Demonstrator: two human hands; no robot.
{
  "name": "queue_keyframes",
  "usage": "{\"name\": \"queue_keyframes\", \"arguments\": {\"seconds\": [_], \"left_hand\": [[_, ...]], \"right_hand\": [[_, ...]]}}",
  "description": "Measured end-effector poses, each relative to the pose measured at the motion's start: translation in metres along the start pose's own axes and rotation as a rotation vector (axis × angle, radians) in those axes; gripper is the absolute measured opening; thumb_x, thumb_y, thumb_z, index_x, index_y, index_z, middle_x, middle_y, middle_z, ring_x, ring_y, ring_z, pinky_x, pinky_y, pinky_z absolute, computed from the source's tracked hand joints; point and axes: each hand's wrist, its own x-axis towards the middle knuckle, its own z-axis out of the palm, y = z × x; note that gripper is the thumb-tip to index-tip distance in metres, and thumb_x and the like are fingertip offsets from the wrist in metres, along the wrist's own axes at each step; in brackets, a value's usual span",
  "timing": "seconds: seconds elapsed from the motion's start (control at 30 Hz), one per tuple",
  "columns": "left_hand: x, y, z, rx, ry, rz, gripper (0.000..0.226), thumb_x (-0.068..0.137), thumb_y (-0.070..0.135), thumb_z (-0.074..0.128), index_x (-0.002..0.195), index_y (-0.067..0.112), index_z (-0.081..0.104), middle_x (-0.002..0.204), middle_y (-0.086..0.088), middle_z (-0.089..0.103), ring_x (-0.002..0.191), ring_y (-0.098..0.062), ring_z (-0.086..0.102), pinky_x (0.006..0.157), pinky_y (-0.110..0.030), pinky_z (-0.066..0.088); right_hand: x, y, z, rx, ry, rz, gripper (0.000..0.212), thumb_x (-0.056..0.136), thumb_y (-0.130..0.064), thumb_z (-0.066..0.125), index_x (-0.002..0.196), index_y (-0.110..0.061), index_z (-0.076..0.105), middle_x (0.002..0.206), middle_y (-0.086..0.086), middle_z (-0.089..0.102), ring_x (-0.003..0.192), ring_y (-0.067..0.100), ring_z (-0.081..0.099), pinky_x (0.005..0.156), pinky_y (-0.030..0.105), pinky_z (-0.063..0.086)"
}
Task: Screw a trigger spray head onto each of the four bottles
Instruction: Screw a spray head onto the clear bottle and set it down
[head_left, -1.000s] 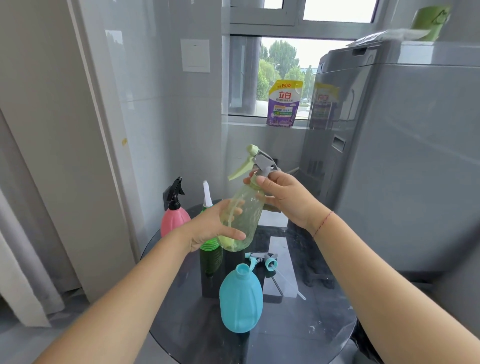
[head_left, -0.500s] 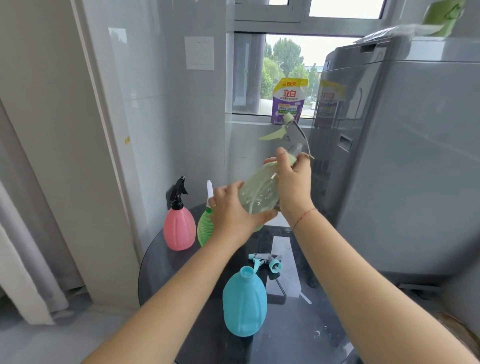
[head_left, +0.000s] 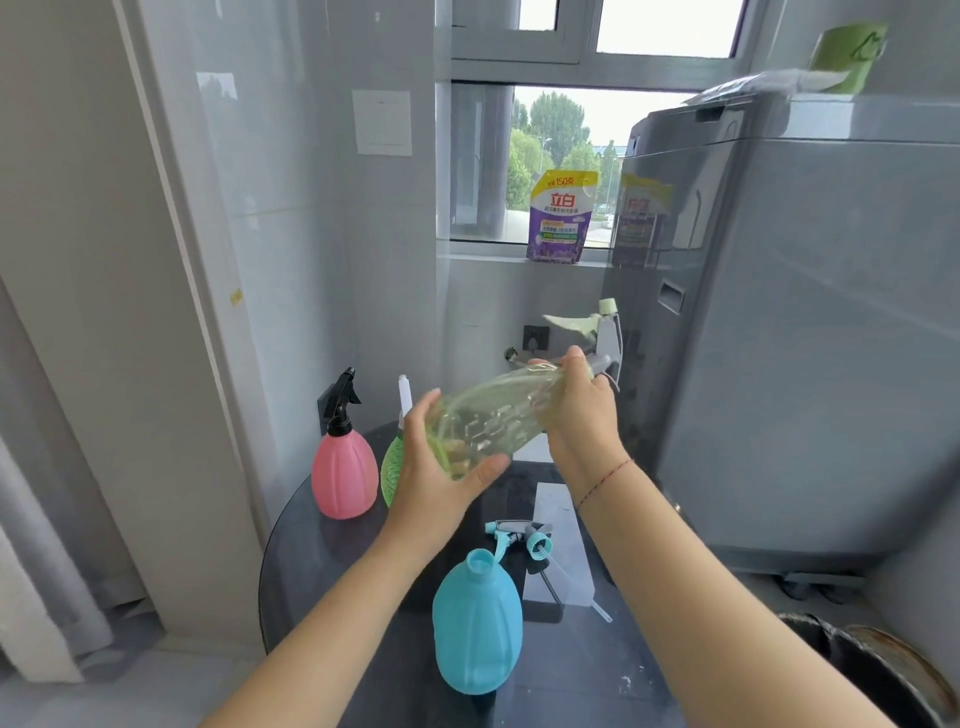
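I hold a clear pale-green bottle (head_left: 488, 415) tilted almost flat above the round dark glass table (head_left: 322, 525). My left hand (head_left: 436, 467) grips its base. My right hand (head_left: 582, 410) wraps its neck, just below the green-and-grey trigger head (head_left: 592, 332) fitted there. On the table, a pink bottle (head_left: 345, 467) carries a black trigger head. A green bottle (head_left: 392, 465) with a white head stands partly hidden behind my left hand. Near me stands a blue bottle (head_left: 478, 623) with an open neck. A teal-and-grey trigger head (head_left: 522, 540) with its dip tube lies loose beside it.
A grey washing machine (head_left: 810, 322) stands close on the right. A purple detergent pouch (head_left: 561, 215) sits on the window sill behind. Tiled wall and a curtain (head_left: 31, 545) are on the left. A dark round basin (head_left: 872, 665) shows at the lower right.
The clear bottle has swung from nearly upright to almost horizontal, neck now pointing right. My right hand has shifted along the neck and my left hand has moved to the base.
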Motion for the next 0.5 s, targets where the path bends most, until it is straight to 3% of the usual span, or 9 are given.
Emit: {"name": "queue_keyframes", "arguments": {"seconds": [0.07,0.1,0.17,0.23,0.3,0.33,0.4,0.47,0.5], "left_hand": [[0.003,0.008,-0.005,-0.297,-0.139,-0.257,0.077,0.072,0.064,0.061,0.138,0.033,0.035,0.141,-0.004,0.047,0.110,-0.007,0.063,0.079,-0.019,0.056],[0.007,0.011,-0.010,-0.489,-0.219,-0.428,0.074,0.072,0.068,0.055,0.134,0.028,0.045,0.136,-0.011,0.054,0.105,-0.024,0.068,0.079,-0.033,0.060],[0.012,0.011,-0.019,-0.658,-0.300,-0.580,0.065,0.076,0.062,0.055,0.128,0.023,0.053,0.118,-0.016,0.062,0.090,-0.035,0.070,0.076,-0.043,0.061],[0.014,0.008,-0.021,-0.521,-0.267,-0.467,0.055,0.082,0.046,0.065,0.131,0.027,0.048,0.122,-0.009,0.060,0.094,-0.029,0.070,0.081,-0.040,0.059],[0.010,0.005,-0.015,-0.094,-0.172,-0.208,0.065,0.078,0.026,0.079,0.129,0.037,0.041,0.134,0.007,0.051,0.109,-0.012,0.061,0.090,-0.026,0.051],[0.008,0.003,-0.011,0.148,-0.090,-0.057,0.077,0.072,0.020,0.084,0.130,0.039,0.037,0.136,0.013,0.046,0.112,-0.005,0.054,0.091,-0.018,0.044],[0.004,-0.004,-0.002,0.430,0.050,0.175,0.090,0.067,0.015,0.086,0.136,0.034,0.031,0.137,0.015,0.037,0.118,-0.003,0.043,0.095,-0.016,0.037],[0.005,-0.010,0.000,0.453,0.022,0.184,0.092,0.067,0.023,0.086,0.139,0.030,0.030,0.137,0.012,0.031,0.123,-0.006,0.038,0.100,-0.021,0.036],[0.007,-0.010,-0.003,0.371,-0.059,0.074,0.091,0.067,0.035,0.086,0.139,0.032,0.030,0.138,0.011,0.032,0.123,-0.007,0.040,0.100,-0.024,0.037]], "right_hand": [[0.000,-0.001,-0.002,-0.017,-0.028,-0.048,0.019,0.097,-0.033,0.048,0.088,-0.017,0.047,0.081,0.002,0.071,0.062,0.014,0.064,0.058,0.028,0.054],[0.001,-0.001,-0.003,-0.036,-0.044,-0.069,0.019,0.097,-0.033,0.047,0.089,-0.016,0.046,0.081,0.001,0.072,0.060,0.013,0.064,0.055,0.026,0.052],[0.002,-0.002,-0.003,-0.068,-0.074,-0.076,0.019,0.097,-0.034,0.047,0.091,-0.017,0.044,0.087,0.003,0.074,0.065,0.018,0.064,0.061,0.029,0.052],[0.004,-0.003,-0.003,-0.073,-0.049,-0.049,0.020,0.096,-0.034,0.048,0.097,-0.014,0.047,0.094,0.006,0.073,0.077,0.025,0.063,0.075,0.040,0.053],[0.006,-0.003,-0.002,-0.082,0.018,0.010,0.031,0.096,-0.033,0.049,0.111,-0.006,0.052,0.093,0.007,0.070,0.085,0.027,0.063,0.086,0.044,0.052],[0.007,-0.001,-0.001,-0.072,0.047,0.038,0.034,0.096,-0.032,0.049,0.115,-0.004,0.052,0.089,0.006,0.068,0.083,0.025,0.064,0.082,0.041,0.053],[0.006,0.002,0.002,-0.041,0.091,0.075,0.030,0.096,-0.032,0.050,0.113,-0.008,0.050,0.085,0.004,0.063,0.072,0.020,0.061,0.070,0.035,0.051],[0.005,0.004,0.005,-0.062,0.105,0.059,0.028,0.096,-0.034,0.049,0.109,-0.010,0.051,0.084,0.004,0.062,0.067,0.018,0.058,0.064,0.032,0.049],[0.005,0.005,0.004,-0.089,0.095,0.031,0.026,0.096,-0.035,0.049,0.106,-0.011,0.051,0.083,0.002,0.063,0.067,0.016,0.059,0.062,0.029,0.049]]}}
